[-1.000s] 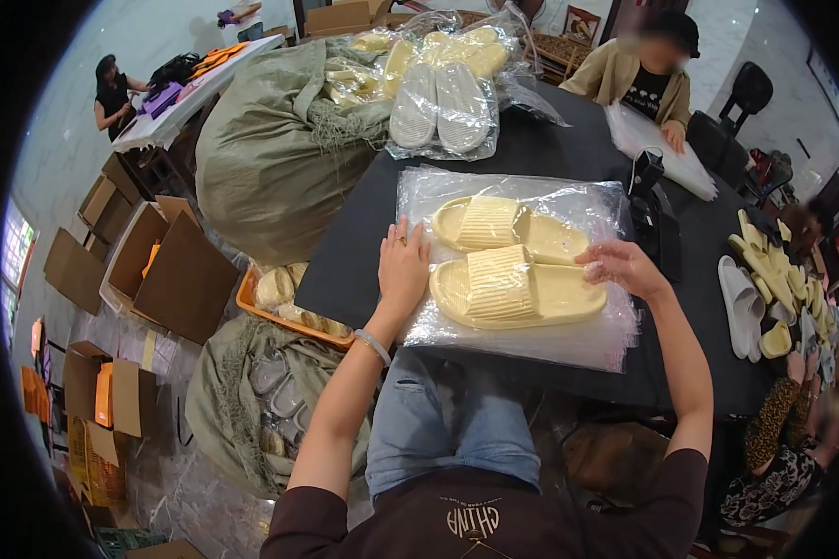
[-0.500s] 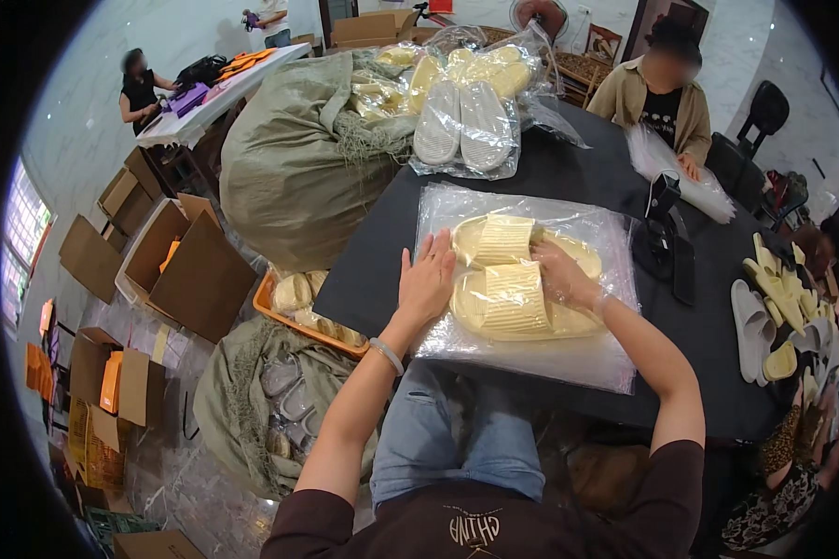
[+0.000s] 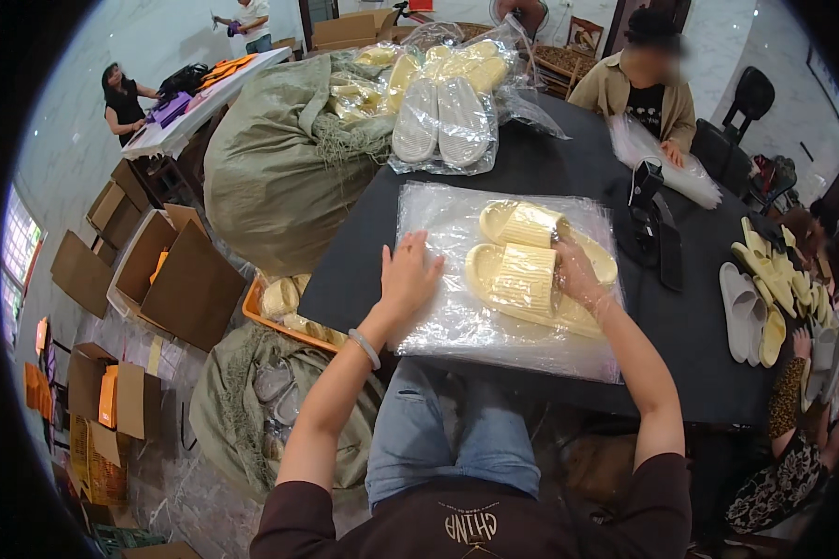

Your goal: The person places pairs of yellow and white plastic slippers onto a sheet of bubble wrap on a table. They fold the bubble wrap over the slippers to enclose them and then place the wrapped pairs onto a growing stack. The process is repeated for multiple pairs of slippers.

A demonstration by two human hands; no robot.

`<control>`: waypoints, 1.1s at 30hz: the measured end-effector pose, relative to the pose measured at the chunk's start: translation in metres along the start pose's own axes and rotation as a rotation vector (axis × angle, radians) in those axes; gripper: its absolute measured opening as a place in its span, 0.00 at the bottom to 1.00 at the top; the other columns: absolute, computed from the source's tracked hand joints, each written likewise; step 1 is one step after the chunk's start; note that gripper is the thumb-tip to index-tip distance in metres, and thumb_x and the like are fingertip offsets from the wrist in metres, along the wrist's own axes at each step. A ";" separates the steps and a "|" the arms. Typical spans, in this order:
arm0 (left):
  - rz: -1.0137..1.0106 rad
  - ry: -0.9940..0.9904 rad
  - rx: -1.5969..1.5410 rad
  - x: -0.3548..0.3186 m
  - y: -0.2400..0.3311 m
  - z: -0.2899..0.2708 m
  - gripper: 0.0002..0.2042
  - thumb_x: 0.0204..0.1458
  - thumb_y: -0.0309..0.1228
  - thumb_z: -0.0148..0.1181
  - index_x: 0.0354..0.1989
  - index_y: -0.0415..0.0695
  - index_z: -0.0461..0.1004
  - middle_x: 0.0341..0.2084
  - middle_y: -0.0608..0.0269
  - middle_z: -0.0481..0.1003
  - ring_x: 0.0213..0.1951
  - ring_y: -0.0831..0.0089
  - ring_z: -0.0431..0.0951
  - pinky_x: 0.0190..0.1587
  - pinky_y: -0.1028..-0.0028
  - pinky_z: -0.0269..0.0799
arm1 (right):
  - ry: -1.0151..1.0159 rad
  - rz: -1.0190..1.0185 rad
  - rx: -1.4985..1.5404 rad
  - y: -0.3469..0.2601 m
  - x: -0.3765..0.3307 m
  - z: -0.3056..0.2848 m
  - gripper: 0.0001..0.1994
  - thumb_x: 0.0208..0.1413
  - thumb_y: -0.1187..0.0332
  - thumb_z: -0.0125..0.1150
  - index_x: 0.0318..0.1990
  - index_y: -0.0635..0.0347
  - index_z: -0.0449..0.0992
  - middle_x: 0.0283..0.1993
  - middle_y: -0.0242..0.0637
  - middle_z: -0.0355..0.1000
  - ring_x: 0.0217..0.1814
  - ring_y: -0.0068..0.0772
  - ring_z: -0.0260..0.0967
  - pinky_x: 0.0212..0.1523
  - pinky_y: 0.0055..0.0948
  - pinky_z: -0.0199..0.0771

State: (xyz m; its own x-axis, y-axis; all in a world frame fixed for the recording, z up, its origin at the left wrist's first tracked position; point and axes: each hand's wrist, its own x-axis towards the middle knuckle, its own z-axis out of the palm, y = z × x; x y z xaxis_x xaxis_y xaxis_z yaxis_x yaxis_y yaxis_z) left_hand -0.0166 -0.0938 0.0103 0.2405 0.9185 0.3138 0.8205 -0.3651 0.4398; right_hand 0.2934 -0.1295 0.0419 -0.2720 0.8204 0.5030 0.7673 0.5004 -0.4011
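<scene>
The left hand lies flat and open on the clear plastic bag, pinning it to the black table; the right hand, inside the bag, grips the pale yellow slippers, apparently already mostly in, bag unsealed

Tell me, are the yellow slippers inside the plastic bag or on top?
Inside: the clear bag film covers the slippers.

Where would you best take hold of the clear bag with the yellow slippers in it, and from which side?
Probably the near left edge of the clear bag, coming from the person's side: the film lies flat and empty there, beside the left hand, while the yellow slippers bulk up the right part.
</scene>
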 end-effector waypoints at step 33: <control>0.074 -0.097 0.154 0.000 -0.014 0.001 0.30 0.60 0.49 0.36 0.65 0.39 0.52 0.66 0.52 0.49 0.68 0.60 0.46 0.66 0.56 0.42 | -0.143 0.021 -0.218 0.004 -0.004 -0.032 0.16 0.37 0.77 0.58 0.39 0.54 0.78 0.44 0.41 0.73 0.54 0.46 0.64 0.57 0.40 0.61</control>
State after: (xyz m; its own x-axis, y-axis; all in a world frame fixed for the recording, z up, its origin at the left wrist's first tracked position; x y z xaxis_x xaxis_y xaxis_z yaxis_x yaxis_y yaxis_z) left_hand -0.0282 -0.0889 0.0032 0.3457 0.9032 0.2545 0.8666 -0.4113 0.2824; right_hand 0.3160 -0.1393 0.0624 -0.3222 0.8686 0.3764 0.8763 0.4241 -0.2285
